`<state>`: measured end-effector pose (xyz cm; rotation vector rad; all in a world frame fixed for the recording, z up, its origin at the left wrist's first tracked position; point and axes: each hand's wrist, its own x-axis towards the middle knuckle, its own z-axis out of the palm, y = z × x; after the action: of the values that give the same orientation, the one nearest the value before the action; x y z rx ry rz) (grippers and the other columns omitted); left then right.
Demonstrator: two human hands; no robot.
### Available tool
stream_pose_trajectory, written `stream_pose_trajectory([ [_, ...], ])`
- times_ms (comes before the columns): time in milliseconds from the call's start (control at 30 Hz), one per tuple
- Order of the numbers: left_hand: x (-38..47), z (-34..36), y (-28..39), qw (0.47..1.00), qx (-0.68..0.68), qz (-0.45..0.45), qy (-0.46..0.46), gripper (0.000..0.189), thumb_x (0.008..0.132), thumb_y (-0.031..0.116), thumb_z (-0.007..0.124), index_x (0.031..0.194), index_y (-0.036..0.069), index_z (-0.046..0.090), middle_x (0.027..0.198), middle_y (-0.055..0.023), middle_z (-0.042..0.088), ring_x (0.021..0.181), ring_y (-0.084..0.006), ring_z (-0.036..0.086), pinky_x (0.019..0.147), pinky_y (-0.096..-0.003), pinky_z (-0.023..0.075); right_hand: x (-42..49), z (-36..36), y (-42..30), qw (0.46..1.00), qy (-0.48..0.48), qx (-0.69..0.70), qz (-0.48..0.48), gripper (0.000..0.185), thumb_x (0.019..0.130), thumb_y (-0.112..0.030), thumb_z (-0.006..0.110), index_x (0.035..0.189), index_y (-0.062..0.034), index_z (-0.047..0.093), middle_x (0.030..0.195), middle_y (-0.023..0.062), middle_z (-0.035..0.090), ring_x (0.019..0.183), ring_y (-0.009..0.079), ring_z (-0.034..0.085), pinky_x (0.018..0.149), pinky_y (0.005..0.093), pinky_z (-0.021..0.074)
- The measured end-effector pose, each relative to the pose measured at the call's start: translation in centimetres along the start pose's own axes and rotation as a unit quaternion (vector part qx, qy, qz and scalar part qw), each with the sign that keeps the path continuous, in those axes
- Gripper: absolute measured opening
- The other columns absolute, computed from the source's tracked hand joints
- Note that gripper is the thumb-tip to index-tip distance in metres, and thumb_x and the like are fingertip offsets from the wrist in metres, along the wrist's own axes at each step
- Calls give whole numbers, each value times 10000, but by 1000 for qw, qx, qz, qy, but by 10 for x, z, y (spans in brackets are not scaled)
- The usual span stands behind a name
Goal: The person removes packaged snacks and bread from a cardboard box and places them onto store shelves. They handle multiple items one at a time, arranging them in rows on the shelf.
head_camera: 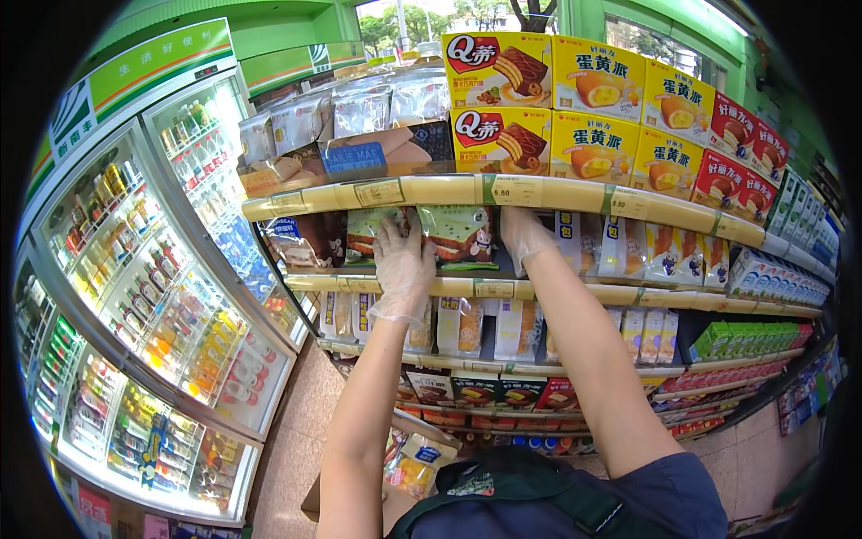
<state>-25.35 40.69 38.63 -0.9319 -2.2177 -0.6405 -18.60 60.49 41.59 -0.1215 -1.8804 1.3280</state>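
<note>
My left hand (404, 266), in a clear plastic glove, lies with its fingers up against a green bread package (367, 232) on the second shelf; whether it grips is not plain. To its right stands another green bread package (458, 236). My right hand (526, 236), gloved too, reaches into the same shelf beside that package, its fingers hidden behind the shelf's price rail (431, 190). A brown bread package (303, 242) stands at the shelf's left end, and clear bread bags (579, 242) are right of my right wrist.
Yellow snack boxes (502, 71) and bagged breads (360, 111) fill the top shelf. More bread bags (461, 327) stand one shelf below my hands. An open cardboard box (404, 502) with packages is near my body at floor level. Glass-door drink fridges (145, 121) line the left.
</note>
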Motion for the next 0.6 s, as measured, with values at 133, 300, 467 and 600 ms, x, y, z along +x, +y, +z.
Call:
stream_pose_trajectory([
  [133,-1,1,0,1000,13,-8,5,629,869,341,551,1421,102,368,1386,-362,340,1299,-491,331,1062,-541,272,-10,-7,-31,923,-53,-360,128,499,981,-298,440,1395,-31,361,1456,197,359,1362,298,307,1120,330,227],
  [300,6,4,6,999,3,-31,-30,657,877,353,549,1453,139,319,1431,-342,287,1337,-478,277,1090,-522,248,11,-3,-22,938,20,-327,114,511,969,-300,466,1389,-23,371,1450,192,373,1353,292,325,1115,327,235],
  [467,10,4,9,1000,-12,-10,5,661,855,344,565,1411,48,366,1384,-361,344,1307,-471,326,1071,-536,267,9,-8,-26,960,30,-254,113,524,957,-301,491,1383,-16,382,1443,187,387,1343,286,344,1110,323,243],
  [600,0,-3,-6,998,-43,-9,48,662,851,345,569,1402,33,373,1348,-334,402,1287,-465,352,1062,-552,264,-27,8,-69,987,-2,-39,156,549,940,-314,519,1373,1,399,1402,167,426,1262,264,403,1067,318,282],
])
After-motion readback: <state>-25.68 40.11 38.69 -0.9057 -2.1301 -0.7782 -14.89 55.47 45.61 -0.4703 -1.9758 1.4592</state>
